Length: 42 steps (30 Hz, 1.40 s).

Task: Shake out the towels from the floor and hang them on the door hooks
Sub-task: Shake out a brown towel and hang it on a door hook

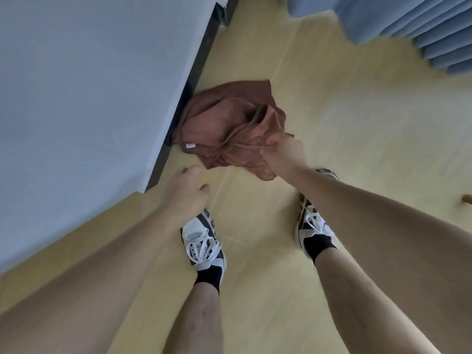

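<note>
A crumpled brown towel [224,123] lies on the pale yellow floor against the dark base of a bed, a small white label showing on it. My right hand [283,154] grips the towel's near right edge, bunching the cloth. My left hand [186,187] hovers just left of the towel's near corner, fingers loosely curled and holding nothing. No door or hooks are in view.
A bed with a light blue sheet [89,98] fills the left side. Blue pleated curtains [421,29] hang at the top right. My two feet in white and dark sneakers [204,241] stand just behind the towel. A small wooden object [467,199] pokes in at the right edge.
</note>
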Each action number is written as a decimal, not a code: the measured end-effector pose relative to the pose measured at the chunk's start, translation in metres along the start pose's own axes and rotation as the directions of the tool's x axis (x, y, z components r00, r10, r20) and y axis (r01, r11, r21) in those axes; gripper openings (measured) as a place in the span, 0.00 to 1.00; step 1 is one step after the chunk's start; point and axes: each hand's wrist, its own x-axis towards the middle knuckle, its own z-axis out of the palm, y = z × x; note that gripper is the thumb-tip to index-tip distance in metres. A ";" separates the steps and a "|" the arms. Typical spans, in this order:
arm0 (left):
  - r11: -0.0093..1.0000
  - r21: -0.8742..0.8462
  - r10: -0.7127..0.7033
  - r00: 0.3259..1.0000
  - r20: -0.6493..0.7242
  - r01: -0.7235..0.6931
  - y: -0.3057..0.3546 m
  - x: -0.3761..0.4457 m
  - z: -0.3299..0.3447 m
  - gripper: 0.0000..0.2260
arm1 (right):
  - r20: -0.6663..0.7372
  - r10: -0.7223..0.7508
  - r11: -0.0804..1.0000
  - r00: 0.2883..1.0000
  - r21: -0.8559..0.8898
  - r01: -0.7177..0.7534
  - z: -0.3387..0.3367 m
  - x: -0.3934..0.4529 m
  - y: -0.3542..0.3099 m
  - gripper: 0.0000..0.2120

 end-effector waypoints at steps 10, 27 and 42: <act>0.991 -0.063 -0.115 0.992 0.056 0.119 0.015 0.051 0.052 0.20 | 0.100 -0.094 0.926 0.991 -0.356 0.124 0.010 0.103 0.017 0.11; 0.948 -0.017 0.318 0.948 -0.036 -0.318 0.282 -0.195 -0.171 0.09 | 0.062 -0.415 0.897 0.908 0.197 0.396 -0.334 -0.205 -0.074 0.05; 0.492 0.255 0.855 0.406 -0.324 -0.833 0.466 -0.480 -0.347 0.07 | -0.604 -0.284 0.939 0.745 -0.017 0.345 -0.562 -0.557 -0.071 0.16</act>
